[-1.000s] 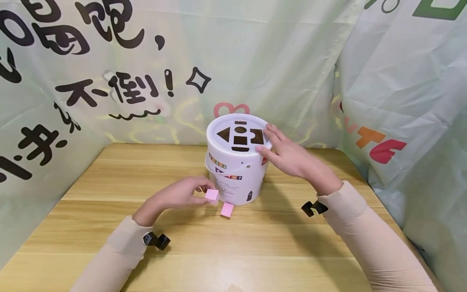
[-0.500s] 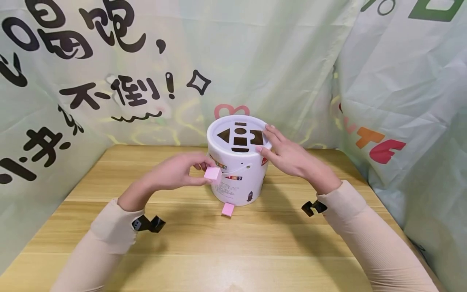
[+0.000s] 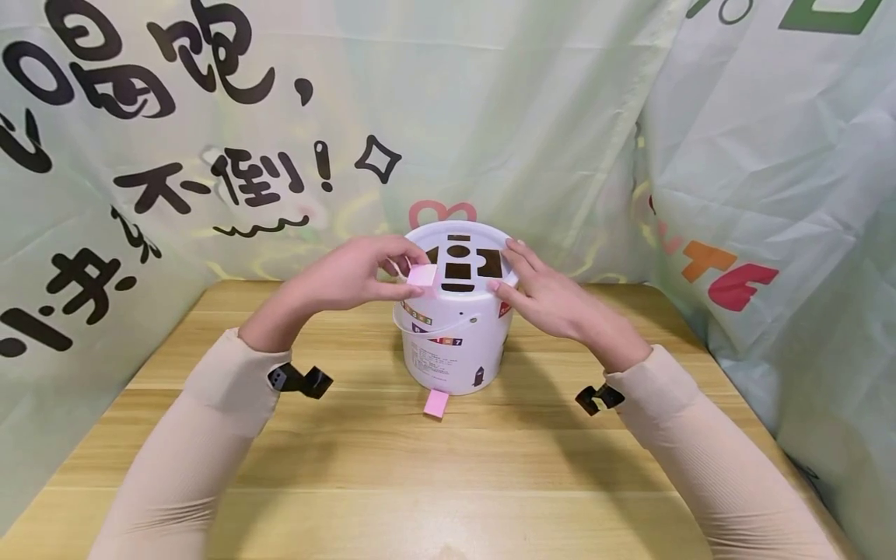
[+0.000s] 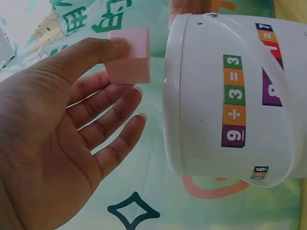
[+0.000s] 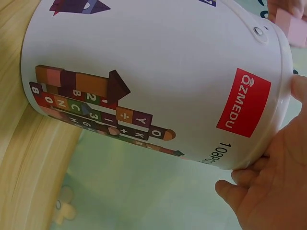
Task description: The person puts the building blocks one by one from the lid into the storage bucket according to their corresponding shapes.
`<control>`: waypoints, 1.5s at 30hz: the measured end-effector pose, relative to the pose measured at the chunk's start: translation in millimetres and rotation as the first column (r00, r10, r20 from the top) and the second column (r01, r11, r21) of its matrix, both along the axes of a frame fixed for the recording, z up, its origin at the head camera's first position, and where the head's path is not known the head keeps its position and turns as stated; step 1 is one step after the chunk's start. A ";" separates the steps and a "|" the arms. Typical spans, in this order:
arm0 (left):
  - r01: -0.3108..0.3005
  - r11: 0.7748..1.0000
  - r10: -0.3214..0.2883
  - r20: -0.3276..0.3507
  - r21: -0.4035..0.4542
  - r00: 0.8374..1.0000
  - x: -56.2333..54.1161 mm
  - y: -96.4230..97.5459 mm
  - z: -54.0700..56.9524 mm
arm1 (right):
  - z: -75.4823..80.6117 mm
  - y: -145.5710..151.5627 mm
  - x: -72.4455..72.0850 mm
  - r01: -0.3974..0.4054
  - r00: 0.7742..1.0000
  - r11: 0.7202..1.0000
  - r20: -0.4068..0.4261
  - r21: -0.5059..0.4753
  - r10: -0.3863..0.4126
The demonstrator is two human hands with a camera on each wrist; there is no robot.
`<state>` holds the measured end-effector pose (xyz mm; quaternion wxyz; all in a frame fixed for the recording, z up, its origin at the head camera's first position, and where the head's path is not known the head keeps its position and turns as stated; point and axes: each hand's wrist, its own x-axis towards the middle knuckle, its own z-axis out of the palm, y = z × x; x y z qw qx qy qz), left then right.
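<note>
My left hand [image 3: 343, 276] pinches a pink block [image 3: 423, 274] between thumb and fingertips. In the left wrist view, this block [image 4: 132, 72] is apart from the lid of the white bucket [image 4: 199, 105]. From the head view it overlaps the left front rim of the bucket [image 3: 455, 362], partly covering a triangular hole in the lid. My right hand [image 3: 553, 299] rests on the lid's right rim, fingers fairly straight. The right wrist view has that hand [image 5: 273, 187] touching the rim. A second pink block [image 3: 435, 404] lies on the table at the bucket's foot.
Several shaped holes, such as a round hole [image 3: 458, 251], cut the lid. A thin handle [image 3: 437, 333] hangs down the bucket's front. The wooden table [image 3: 420, 482] meets a printed cloth backdrop [image 3: 546, 140] at the back and sides.
My left hand has lifted the pink block from low beside the bucket up to the lid's left front rim. The right hand and the second block have stayed in place.
</note>
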<state>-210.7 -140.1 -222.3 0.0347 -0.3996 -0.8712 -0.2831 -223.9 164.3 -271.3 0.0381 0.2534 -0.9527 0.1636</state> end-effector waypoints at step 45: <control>-0.047 0.996 0.047 -0.002 -0.074 0.999 -52.1 41.7 -16.5 | -2.0 -1.3 0.5 0.015 1.000 0.999 0.026 -0.034 -0.014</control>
